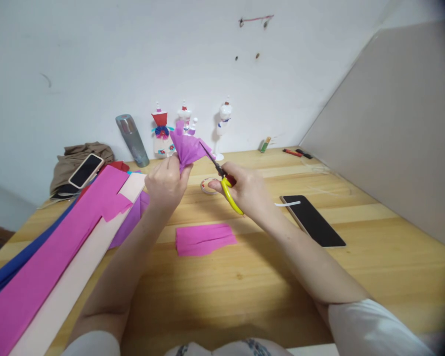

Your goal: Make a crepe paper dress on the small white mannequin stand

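Note:
My left hand (167,182) is closed on the gathered lower end of a purple crepe paper piece (188,148), which fans out above the fist. My right hand (246,190) grips yellow-handled scissors (230,197). Their dark blades point up and left, at the right edge of the purple paper; how far they are apart is hard to tell. A pink paper piece (205,240) lies flat on the wooden table (241,296) below the hands. Between the hands, a round tape roll (208,185) rests on the table, partly beside my right thumb.
Long pink (59,252) and cream strips (77,267) cover the left side, near a phone (86,170) on brown cloth. A bottle (132,141) and decorated figures (161,133) stand along the wall. At right lie a dark tablet (315,221), red marker (292,153) and glue stick (265,144).

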A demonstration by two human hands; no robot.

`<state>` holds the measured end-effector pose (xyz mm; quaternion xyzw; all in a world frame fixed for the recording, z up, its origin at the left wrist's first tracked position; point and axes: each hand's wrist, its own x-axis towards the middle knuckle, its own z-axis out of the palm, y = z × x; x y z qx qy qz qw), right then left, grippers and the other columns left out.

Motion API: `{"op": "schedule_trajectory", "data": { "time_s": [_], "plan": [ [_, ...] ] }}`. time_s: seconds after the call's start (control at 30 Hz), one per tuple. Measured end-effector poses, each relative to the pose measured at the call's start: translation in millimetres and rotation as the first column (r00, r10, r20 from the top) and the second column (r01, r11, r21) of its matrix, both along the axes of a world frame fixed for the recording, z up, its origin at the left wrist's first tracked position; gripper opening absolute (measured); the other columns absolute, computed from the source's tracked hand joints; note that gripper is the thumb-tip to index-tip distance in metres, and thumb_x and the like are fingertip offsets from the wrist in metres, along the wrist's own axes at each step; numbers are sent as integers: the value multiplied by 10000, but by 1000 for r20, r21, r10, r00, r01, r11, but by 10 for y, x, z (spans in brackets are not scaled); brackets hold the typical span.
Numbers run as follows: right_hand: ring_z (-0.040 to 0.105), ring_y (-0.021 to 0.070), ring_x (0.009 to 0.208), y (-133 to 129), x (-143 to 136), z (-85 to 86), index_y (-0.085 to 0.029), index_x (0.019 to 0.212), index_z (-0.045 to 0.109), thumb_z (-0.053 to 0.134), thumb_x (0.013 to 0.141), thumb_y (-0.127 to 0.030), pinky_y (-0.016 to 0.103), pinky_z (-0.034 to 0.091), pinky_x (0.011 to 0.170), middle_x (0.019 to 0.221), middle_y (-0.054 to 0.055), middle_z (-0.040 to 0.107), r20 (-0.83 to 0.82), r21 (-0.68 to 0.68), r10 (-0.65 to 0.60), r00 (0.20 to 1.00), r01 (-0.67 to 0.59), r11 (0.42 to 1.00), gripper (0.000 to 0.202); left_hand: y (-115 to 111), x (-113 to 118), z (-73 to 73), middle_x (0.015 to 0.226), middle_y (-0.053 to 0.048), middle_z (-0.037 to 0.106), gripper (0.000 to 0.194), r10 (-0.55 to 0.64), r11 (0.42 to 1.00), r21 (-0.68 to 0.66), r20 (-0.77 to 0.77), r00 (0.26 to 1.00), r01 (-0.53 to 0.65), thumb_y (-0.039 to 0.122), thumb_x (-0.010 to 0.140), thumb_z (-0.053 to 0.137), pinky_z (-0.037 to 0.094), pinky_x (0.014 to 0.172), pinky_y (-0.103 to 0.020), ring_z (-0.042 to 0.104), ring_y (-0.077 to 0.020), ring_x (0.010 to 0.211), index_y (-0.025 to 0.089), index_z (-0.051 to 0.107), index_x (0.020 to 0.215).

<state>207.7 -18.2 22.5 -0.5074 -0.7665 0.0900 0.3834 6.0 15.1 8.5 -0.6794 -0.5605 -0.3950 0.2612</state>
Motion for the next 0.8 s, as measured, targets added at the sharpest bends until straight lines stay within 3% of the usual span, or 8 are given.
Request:
{"op": "schedule_trajectory", "data": {
  "time_s": [0.23, 0.8],
  "plan": [
    [441, 151, 612, -6, 26, 43, -202, 841, 577, 589, 892, -659, 278, 284, 611, 702, 9, 534, 32, 30, 17, 999, -18, 999, 460, -10, -15, 24, 693, -67, 690, 240, 2, 1000, -13, -55, 999, -3, 403, 875, 682, 345, 561, -308, 651, -229, 645, 186, 659, 775],
    [437, 156, 615, -4, 66, 64, -203, 858, 577, 556, 914, -650, 280, 261, 604, 729, 22, 547, 91, 43, -11, 996, 7, 999, 452, 9, -73, 60, 673, -39, 652, 304, -131, 981, -158, -83, 988, 116, 475, 898, 643, 376, 579, -305, 640, -212, 640, 202, 633, 765]
  ]
}}
